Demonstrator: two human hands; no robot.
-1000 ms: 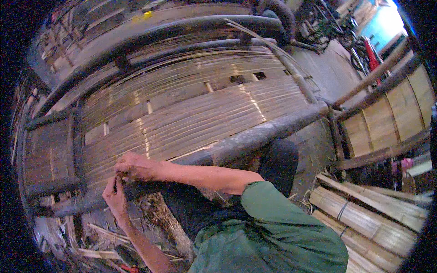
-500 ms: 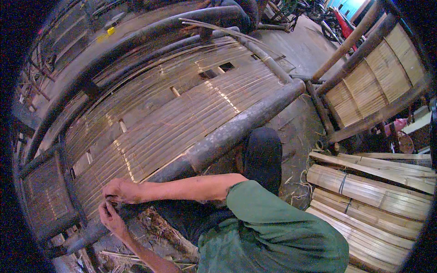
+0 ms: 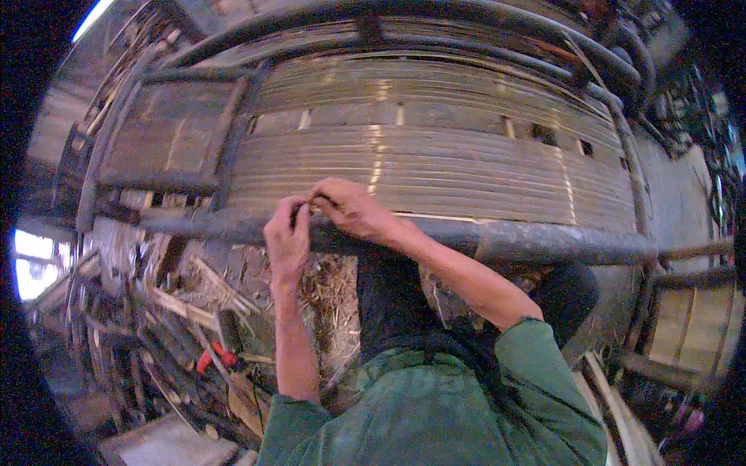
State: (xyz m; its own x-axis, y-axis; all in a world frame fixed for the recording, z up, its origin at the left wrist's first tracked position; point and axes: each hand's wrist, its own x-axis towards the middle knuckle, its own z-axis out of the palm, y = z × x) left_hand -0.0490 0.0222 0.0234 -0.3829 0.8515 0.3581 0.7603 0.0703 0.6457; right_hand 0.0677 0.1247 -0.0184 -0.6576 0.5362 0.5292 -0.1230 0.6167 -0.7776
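Note:
A bamboo slat platform (image 3: 466, 155) lies in front of me, edged by a thick dark bamboo rail (image 3: 544, 242). Both hands work at the same spot on that rail. My left hand (image 3: 286, 237) rests against the rail's near side with fingers pinched together. My right hand (image 3: 350, 208) reaches over the rail top, its fingers curled on something thin at the slat edge. What the fingers pinch is too small to tell, perhaps a thin strip or tie. My green sleeves fill the lower part of the view.
A smaller slatted bamboo panel (image 3: 167, 144) joins the platform at the left. Straw, bamboo offcuts and a red-handled tool (image 3: 214, 357) lie on the ground below the rail. More bamboo frames (image 3: 688, 318) stand at the right.
The view has swung so the platform now lies straight ahead. My hands stay together on the rail, now higher and nearer the middle of the picture.

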